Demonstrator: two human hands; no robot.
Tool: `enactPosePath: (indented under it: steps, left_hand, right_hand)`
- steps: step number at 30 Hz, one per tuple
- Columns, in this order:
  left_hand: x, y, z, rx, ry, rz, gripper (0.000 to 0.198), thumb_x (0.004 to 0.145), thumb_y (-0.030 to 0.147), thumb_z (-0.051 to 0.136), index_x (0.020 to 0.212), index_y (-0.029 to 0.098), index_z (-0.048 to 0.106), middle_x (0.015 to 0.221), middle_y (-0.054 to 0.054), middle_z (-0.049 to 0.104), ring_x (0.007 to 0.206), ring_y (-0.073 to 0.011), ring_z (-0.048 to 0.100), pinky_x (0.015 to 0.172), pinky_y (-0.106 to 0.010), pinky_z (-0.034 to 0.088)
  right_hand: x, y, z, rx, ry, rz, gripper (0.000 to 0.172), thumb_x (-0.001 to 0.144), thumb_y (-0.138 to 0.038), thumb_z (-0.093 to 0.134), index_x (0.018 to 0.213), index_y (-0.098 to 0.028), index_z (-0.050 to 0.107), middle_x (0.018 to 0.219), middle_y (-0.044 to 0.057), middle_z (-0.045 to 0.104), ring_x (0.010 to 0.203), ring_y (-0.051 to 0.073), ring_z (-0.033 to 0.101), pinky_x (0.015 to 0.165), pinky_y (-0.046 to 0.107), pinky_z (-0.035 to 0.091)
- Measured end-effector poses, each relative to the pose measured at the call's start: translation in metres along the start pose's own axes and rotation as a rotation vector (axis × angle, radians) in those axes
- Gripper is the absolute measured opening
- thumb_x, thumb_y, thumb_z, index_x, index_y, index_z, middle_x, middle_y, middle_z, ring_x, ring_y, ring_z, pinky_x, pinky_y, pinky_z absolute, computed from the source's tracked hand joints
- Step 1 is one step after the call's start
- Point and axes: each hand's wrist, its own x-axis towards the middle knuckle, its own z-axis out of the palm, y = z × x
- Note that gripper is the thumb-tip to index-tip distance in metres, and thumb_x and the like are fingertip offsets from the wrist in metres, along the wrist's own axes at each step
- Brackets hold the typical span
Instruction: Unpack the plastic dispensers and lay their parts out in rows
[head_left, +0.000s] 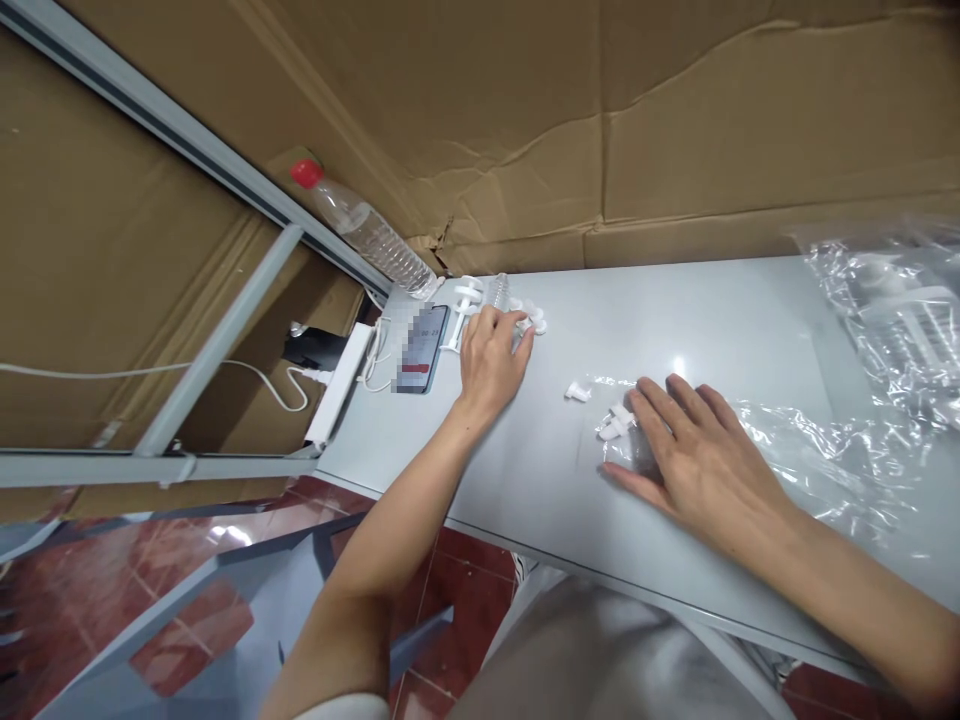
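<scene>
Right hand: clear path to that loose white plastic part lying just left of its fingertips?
Probably yes. The right hand lies flat on clear plastic film, and the loose white part sits on bare table just beyond its fingertips, with nothing between.

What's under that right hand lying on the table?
The right hand lies flat on a clear plastic bag; a small white plastic part shows at its fingers. Anything beneath the palm is hidden.
</scene>
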Motion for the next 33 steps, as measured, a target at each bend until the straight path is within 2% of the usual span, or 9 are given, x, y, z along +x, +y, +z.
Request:
enactPosePath:
  steps: [2,4,7,10,16,18,22,27,33]
  left_hand:
    - [-0.012,0.006,-0.015,-0.128,-0.044,0.001,0.011,0.097,0.026,0.072,0.106,0.022,0.077,0.088,-0.003,0.066,0.083,-0.0191,0.064,0.085,-0.034,0.054]
    - [-0.029,0.013,-0.030,-0.332,-0.182,0.050,0.016,0.095,0.027,0.075,0.111,0.022,0.077,0.090,-0.001,0.070,0.078,-0.0147,0.064,0.079,-0.030,0.056]
    - [-0.049,0.021,-0.039,-0.506,-0.351,0.146,0.032,0.097,0.024,0.074,0.128,0.025,0.073,0.120,-0.006,0.075,0.101,-0.0160,0.072,0.088,-0.031,0.060]
    - [-0.055,0.024,-0.032,-0.502,-0.340,0.212,0.030,0.101,0.020,0.068,0.130,0.026,0.072,0.129,-0.006,0.074,0.116,-0.0184,0.072,0.097,-0.034,0.060]
    - [-0.046,0.024,-0.020,-0.363,-0.296,0.338,0.023,0.102,0.023,0.068,0.125,0.022,0.072,0.121,-0.006,0.077,0.107,-0.0182,0.074,0.092,-0.033,0.061]
    - [-0.044,0.020,-0.019,-0.319,-0.291,0.305,0.017,0.103,0.024,0.067,0.119,0.021,0.074,0.112,-0.005,0.078,0.099,-0.0172,0.075,0.087,-0.031,0.060]
    - [-0.041,0.007,-0.017,-0.253,-0.233,0.077,0.016,0.100,0.025,0.070,0.115,0.019,0.074,0.096,-0.004,0.077,0.084,-0.0160,0.073,0.081,-0.029,0.057]
    - [-0.045,-0.010,-0.016,-0.256,-0.170,-0.059,0.015,0.098,0.027,0.071,0.110,0.020,0.076,0.104,-0.006,0.076,0.090,-0.0177,0.069,0.083,-0.031,0.055]
    - [-0.037,-0.018,-0.016,-0.353,-0.112,-0.174,0.022,0.098,0.028,0.067,0.115,0.019,0.077,0.095,-0.004,0.075,0.080,-0.0147,0.067,0.081,-0.029,0.055]
  right_hand:
    - [0.000,0.000,0.000,-0.005,0.001,0.003,0.077,0.102,-0.063,0.052,0.148,-0.001,0.055,0.149,0.028,0.060,0.140,0.050,0.054,0.114,0.067,0.044]
    - [0.000,0.000,0.001,-0.019,0.004,-0.003,0.080,0.103,-0.064,0.050,0.149,0.001,0.054,0.151,0.029,0.058,0.140,0.050,0.053,0.114,0.067,0.044]
    - [-0.001,0.000,0.004,-0.046,0.002,-0.010,0.083,0.103,-0.066,0.049,0.148,0.003,0.054,0.153,0.031,0.056,0.142,0.050,0.052,0.116,0.067,0.043]
    - [-0.001,-0.001,0.006,-0.072,0.005,-0.008,0.086,0.103,-0.068,0.047,0.147,0.005,0.054,0.154,0.031,0.055,0.142,0.051,0.051,0.116,0.066,0.043]
    - [-0.002,-0.001,0.008,-0.076,0.022,-0.027,0.086,0.104,-0.066,0.046,0.145,0.009,0.054,0.153,0.032,0.055,0.141,0.052,0.051,0.115,0.067,0.043]
    - [-0.002,-0.001,0.008,-0.074,0.016,-0.022,0.085,0.104,-0.065,0.046,0.146,0.009,0.054,0.154,0.032,0.054,0.142,0.052,0.050,0.115,0.068,0.042]
    - [-0.003,0.000,0.009,-0.071,0.015,-0.022,0.084,0.105,-0.065,0.043,0.146,0.008,0.055,0.155,0.032,0.053,0.144,0.051,0.048,0.115,0.068,0.041]
    - [-0.004,0.000,0.011,-0.072,0.019,-0.016,0.082,0.106,-0.065,0.042,0.146,0.006,0.056,0.155,0.031,0.053,0.145,0.051,0.048,0.117,0.068,0.040]
    - [-0.005,0.000,0.011,-0.063,0.019,-0.015,0.082,0.106,-0.065,0.042,0.147,0.005,0.055,0.156,0.031,0.053,0.146,0.050,0.047,0.117,0.069,0.040]
